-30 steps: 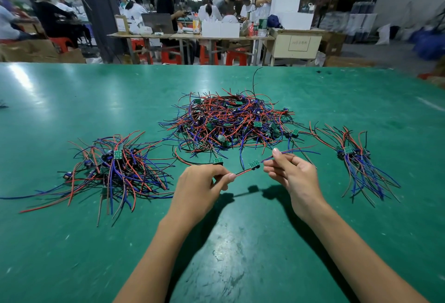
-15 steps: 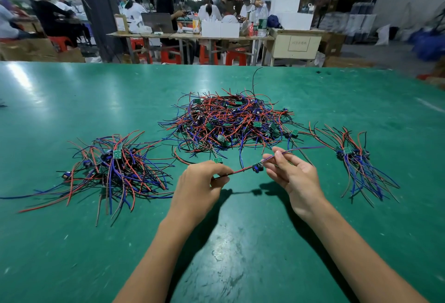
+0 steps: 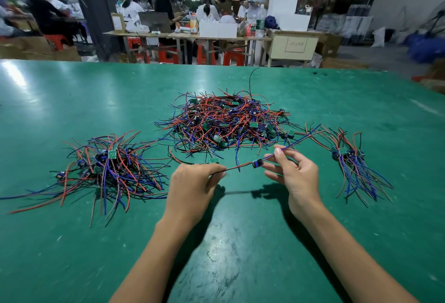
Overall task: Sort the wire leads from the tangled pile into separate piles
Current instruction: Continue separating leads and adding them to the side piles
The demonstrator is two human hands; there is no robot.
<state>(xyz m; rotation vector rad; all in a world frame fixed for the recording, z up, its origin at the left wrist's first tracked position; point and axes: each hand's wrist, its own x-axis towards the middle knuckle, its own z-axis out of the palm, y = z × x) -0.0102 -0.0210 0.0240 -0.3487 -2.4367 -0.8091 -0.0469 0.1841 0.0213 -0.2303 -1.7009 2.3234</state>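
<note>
- I count three wire heaps: tangled pile (image 3: 228, 122), left pile (image 3: 108, 170), right pile (image 3: 354, 165).
- One wire lead (image 3: 257, 163) held up.
- My two hands: left hand (image 3: 192, 187), right hand (image 3: 296, 177).

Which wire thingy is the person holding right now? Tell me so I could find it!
Look at the green table and the big tangled pile in its middle. Just in front of it, the left hand and right hand stretch one wire lead between them. Unlike all the others, it is lifted off the table and pulled straight.
</note>
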